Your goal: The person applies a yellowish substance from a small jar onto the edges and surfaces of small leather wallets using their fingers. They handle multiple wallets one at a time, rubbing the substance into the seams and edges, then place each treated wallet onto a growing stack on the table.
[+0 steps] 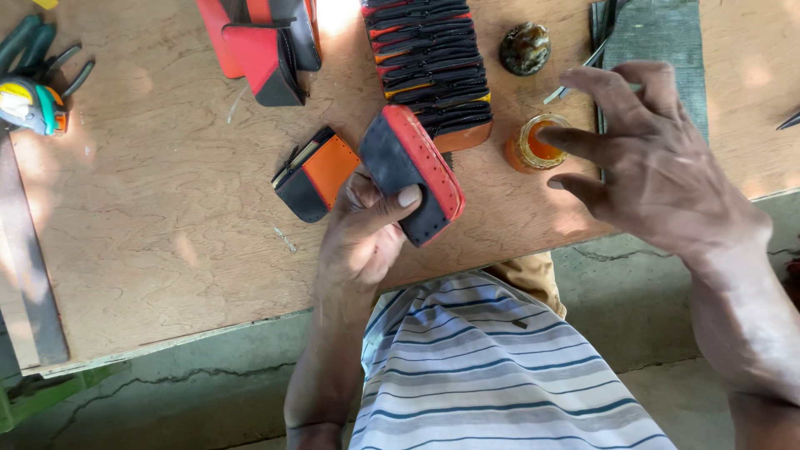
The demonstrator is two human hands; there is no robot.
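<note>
Red-edged black pouch (414,173) sits pinched in the left hand (364,236) above the board (150,208), while the right hand (646,158), fingers spread, dips a fingertip into the orange jar (532,143), apparently taking glue.

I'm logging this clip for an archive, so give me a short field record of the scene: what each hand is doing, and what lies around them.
left hand: holds a black and red stitched leather piece, thumb on its black face
right hand: open, forefinger at the mouth of a small glass jar of orange glue
surface: plywood board
beside left hand: black and orange folded leather piece
behind: row of stacked black, red and orange pieces
far left: tape measure
</note>
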